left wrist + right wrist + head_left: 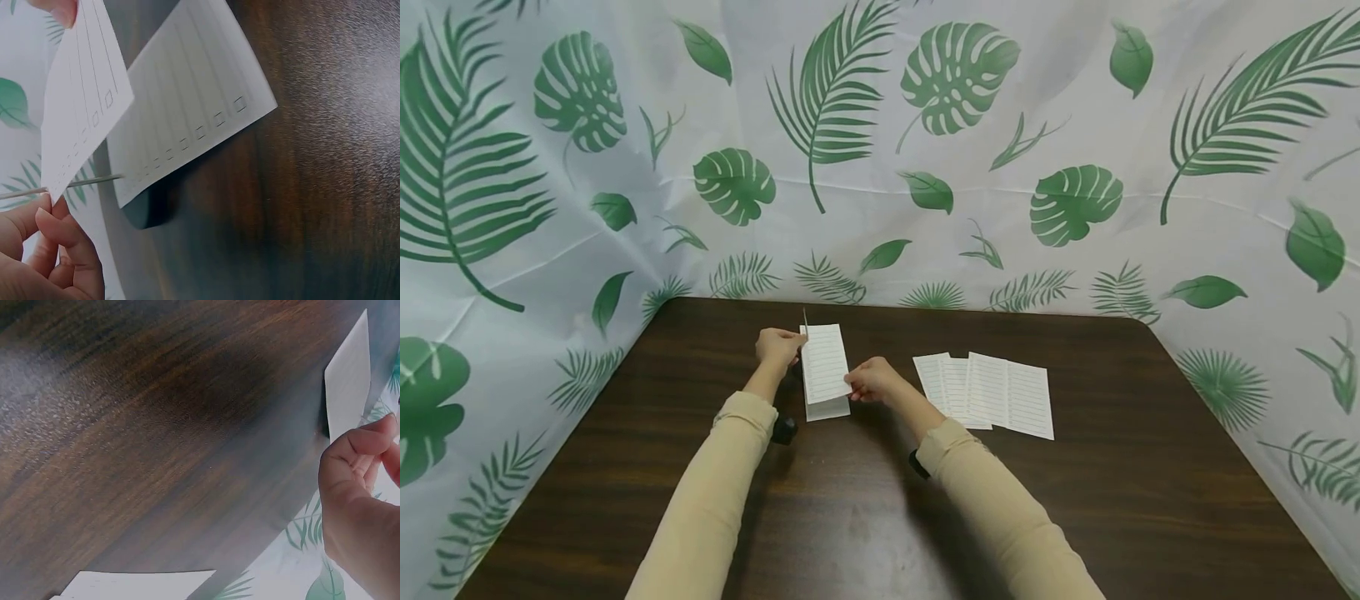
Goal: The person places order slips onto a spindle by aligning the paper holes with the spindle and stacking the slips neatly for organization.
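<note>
A lined white checklist sheet (pixel 826 362) is held up between my two hands. My left hand (pixel 777 344) pinches its far left corner beside a thin upright metal spike (pixel 806 321). In the left wrist view the spike (pixel 94 181) shows on both sides of that corner. My right hand (pixel 871 379) pinches the sheet's near right edge between thumb and fingers. Below the held sheet lies a second sheet (pixel 187 81) with a row of small boxes, at the lower end of the spike. Part of a black base (pixel 150 209) shows under it.
Several more printed sheets (pixel 1030 400) lie overlapping to the right of my right hand on the dark wooden table (pixel 1120 500). A white curtain with green leaves (pixel 865 242) hangs behind the table and along its sides.
</note>
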The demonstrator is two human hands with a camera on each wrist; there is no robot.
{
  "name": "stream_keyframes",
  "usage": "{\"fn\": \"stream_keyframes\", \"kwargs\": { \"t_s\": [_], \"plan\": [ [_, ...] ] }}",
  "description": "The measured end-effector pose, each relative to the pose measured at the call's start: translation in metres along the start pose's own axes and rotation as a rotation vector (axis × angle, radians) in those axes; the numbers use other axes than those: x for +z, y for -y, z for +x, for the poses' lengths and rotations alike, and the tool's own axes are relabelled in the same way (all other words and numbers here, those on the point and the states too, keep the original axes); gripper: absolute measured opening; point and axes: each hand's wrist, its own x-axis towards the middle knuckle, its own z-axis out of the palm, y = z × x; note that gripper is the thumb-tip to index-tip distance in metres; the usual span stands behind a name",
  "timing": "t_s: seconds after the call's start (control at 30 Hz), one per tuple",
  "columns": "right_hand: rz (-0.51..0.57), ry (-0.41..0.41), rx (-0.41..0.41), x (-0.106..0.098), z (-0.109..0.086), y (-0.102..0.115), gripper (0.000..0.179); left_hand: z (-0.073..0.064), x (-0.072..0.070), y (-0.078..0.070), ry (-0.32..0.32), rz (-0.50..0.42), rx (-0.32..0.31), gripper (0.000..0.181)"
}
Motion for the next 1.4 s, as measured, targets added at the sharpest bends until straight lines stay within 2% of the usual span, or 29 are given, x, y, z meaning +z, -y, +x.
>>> {"fn": "stream_keyframes", "kwargs": {
  "t_s": [0.03, 0.07, 0.13, 0.17, 0.2, 0.23, 0.3, 0.37, 0.4, 0.43, 0.53, 0.57, 0.63, 0.7, 0.73, 0.8, 0.83, 0.87, 0.93, 1.07, 1.13, 1.2, 1.23, 1.4],
  "plan": [
    [-0.009, 0.006, -0.008, -0.003, 0.018, -0.011, 0.032, 0.0, 0.001, 0.001, 0.001, 0.003, 0.003, 0.028],
    [-0.02, 0.013, -0.01, -0.004, 0.028, -0.017, 0.032, 0.0, 0.001, 0.002, 0.002, 0.009, 0.007, 0.028],
    [-0.057, 0.023, -0.013, 0.0, 0.013, -0.007, 0.027, 0.001, 0.002, 0.004, 0.004, 0.017, 0.014, 0.026],
    [-0.081, 0.026, -0.017, 0.004, -0.003, 0.003, 0.023, 0.002, 0.002, 0.005, 0.001, 0.022, 0.018, 0.025],
    [-0.099, 0.045, -0.028, 0.007, -0.028, 0.018, 0.02, 0.002, 0.002, 0.006, -0.002, 0.024, 0.02, 0.023],
    [-0.131, 0.043, -0.042, 0.012, -0.063, 0.038, 0.017, 0.003, 0.002, 0.007, -0.006, 0.026, 0.022, 0.022],
    [-0.19, 0.024, -0.048, 0.022, -0.119, 0.073, 0.016, 0.005, 0.003, 0.01, -0.01, 0.037, 0.025, 0.021],
    [-0.245, -0.003, -0.049, 0.03, -0.166, 0.103, 0.017, 0.006, 0.004, 0.012, -0.011, 0.05, 0.022, 0.02],
    [-0.268, -0.012, -0.049, 0.032, -0.183, 0.113, 0.018, 0.007, 0.004, 0.013, -0.01, 0.059, 0.017, 0.02],
    [-0.278, -0.006, -0.077, 0.033, -0.19, 0.115, 0.021, 0.007, 0.005, 0.014, -0.01, 0.074, 0.014, 0.02],
    [-0.337, 0.014, -0.09, 0.03, -0.177, 0.107, 0.023, 0.007, 0.007, 0.018, -0.011, 0.129, 0.009, 0.02],
    [-0.362, 0.027, -0.099, 0.027, -0.168, 0.1, 0.024, 0.006, 0.007, 0.019, -0.013, 0.15, 0.014, 0.02],
    [-0.415, 0.054, -0.15, 0.02, -0.135, 0.077, 0.026, 0.005, 0.008, 0.02, -0.017, 0.185, 0.025, 0.021],
    [-0.469, 0.063, -0.148, 0.016, -0.113, 0.062, 0.026, 0.003, 0.009, 0.021, -0.021, 0.202, 0.036, 0.022],
    [-0.48, 0.086, -0.186, 0.013, -0.1, 0.052, 0.03, 0.001, 0.009, 0.021, -0.024, 0.209, 0.039, 0.022],
    [-0.521, 0.089, -0.196, 0.012, -0.094, 0.047, 0.033, -0.001, 0.009, 0.022, -0.023, 0.217, 0.041, 0.022],
    [-0.529, 0.101, -0.207, 0.012, -0.098, 0.049, 0.034, -0.002, 0.01, 0.023, -0.021, 0.22, 0.04, 0.022],
    [-0.545, 0.098, -0.193, 0.014, -0.11, 0.058, 0.034, -0.003, 0.01, 0.023, -0.019, 0.224, 0.042, 0.022],
    [-0.573, 0.074, -0.164, 0.021, -0.142, 0.08, 0.034, -0.004, 0.011, 0.024, -0.015, 0.233, 0.041, 0.021],
    [-0.612, 0.007, -0.095, 0.039, -0.219, 0.129, 0.026, -0.006, 0.013, 0.026, -0.026, 0.247, 0.032, 0.018],
    [-0.623, 0.007, -0.098, 0.042, -0.231, 0.137, 0.026, -0.007, 0.014, 0.027, -0.033, 0.247, 0.029, 0.016],
    [-0.67, 0.007, -0.119, 0.041, -0.229, 0.136, 0.028, -0.007, 0.014, 0.027, -0.038, 0.247, 0.034, 0.015],
    [-0.696, 0.007, -0.137, 0.04, -0.225, 0.134, 0.029, -0.006, 0.014, 0.028, -0.038, 0.246, 0.038, 0.015],
    [-0.742, 0.074, -0.175, 0.02, -0.105, 0.056, 0.035, -0.003, 0.016, 0.029, -0.023, 0.254, 0.062, 0.015]
  ]
}}
